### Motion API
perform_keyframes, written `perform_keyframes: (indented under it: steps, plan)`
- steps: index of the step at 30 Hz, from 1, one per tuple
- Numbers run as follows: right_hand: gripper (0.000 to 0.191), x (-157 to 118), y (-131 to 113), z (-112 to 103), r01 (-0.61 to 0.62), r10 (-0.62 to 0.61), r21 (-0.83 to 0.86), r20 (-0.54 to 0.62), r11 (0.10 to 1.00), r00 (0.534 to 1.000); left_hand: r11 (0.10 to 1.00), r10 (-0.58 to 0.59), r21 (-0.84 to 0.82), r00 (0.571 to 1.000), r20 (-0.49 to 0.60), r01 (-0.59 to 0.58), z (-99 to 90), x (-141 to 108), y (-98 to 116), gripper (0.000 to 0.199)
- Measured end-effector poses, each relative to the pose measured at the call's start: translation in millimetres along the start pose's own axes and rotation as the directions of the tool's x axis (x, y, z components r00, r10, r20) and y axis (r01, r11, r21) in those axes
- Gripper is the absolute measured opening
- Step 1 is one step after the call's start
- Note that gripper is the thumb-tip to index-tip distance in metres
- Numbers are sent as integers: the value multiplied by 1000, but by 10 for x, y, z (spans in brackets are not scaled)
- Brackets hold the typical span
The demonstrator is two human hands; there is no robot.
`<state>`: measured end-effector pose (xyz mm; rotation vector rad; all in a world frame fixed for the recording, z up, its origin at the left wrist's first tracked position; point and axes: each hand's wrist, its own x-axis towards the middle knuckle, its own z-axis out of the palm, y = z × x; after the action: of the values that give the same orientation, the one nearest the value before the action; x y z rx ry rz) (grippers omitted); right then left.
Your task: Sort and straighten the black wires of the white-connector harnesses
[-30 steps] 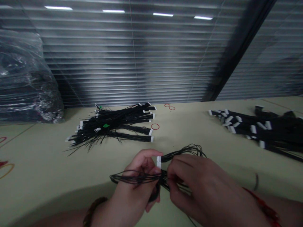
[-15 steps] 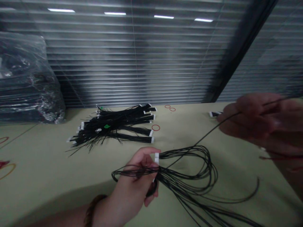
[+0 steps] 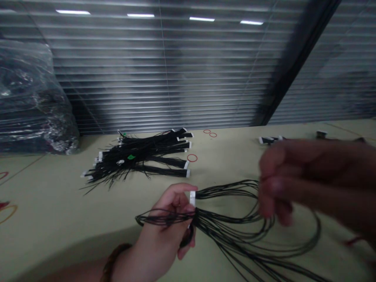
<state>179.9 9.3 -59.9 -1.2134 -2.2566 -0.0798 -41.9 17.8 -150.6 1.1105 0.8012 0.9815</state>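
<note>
My left hand (image 3: 167, 223) is closed around a white connector (image 3: 192, 197) at the end of a bundle of thin black wires (image 3: 223, 219). Some wires loop back over the thumb; others curve out to the right and run down toward the lower edge. My right hand (image 3: 296, 176), blurred, is in front of the right side of the wire loops with thumb and fingertips pinched together. Whether a wire sits in that pinch cannot be made out. Part of the loops is hidden behind its fingers.
A pile of black wire harnesses (image 3: 147, 156) with white connectors lies on the table (image 3: 229, 156). More harnesses (image 3: 266, 140) lie at the back right. Red rings (image 3: 192, 158) are on the tabletop. A clear plastic bag (image 3: 35, 102) stands at the left, before window blinds (image 3: 194, 78).
My right hand has moved left and down from the far right, where it held a single black wire stretched out, to the wire loops. My left hand keeps the connector in nearly the same place.
</note>
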Motion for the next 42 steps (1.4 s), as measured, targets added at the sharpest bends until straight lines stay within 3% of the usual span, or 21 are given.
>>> perform_keyframes:
  steps: [1,3,8,19,26,33,42]
  plan:
    - [20,-18,-100,95,-33,24,97,90,995,996,1000,3,-1,1000,-1,-3,7,1,2,17]
    - [16,-54,-240,280,-84,69,95,152,992,986,1000,10,-3,1000,12,-10,14,0,6,16]
    - [23,-117,-297,515,18,-12,-79,72,997,997,1000,17,-18,999,32,-17,-14,-5,-10,15]
    - [25,-110,-351,544,26,-24,-43,48,999,999,995,95,-23,992,78,-94,-42,-23,-89,13]
    - [24,-114,-324,553,102,-101,-30,52,994,994,1000,28,2,998,61,-28,-13,-20,-51,18]
    - [22,-93,-316,547,180,-177,-63,53,982,983,999,39,2,998,58,-39,-16,-19,-41,17]
    - [23,-139,-330,494,162,-161,-80,17,984,987,997,66,-30,996,56,-64,-36,-7,-79,13]
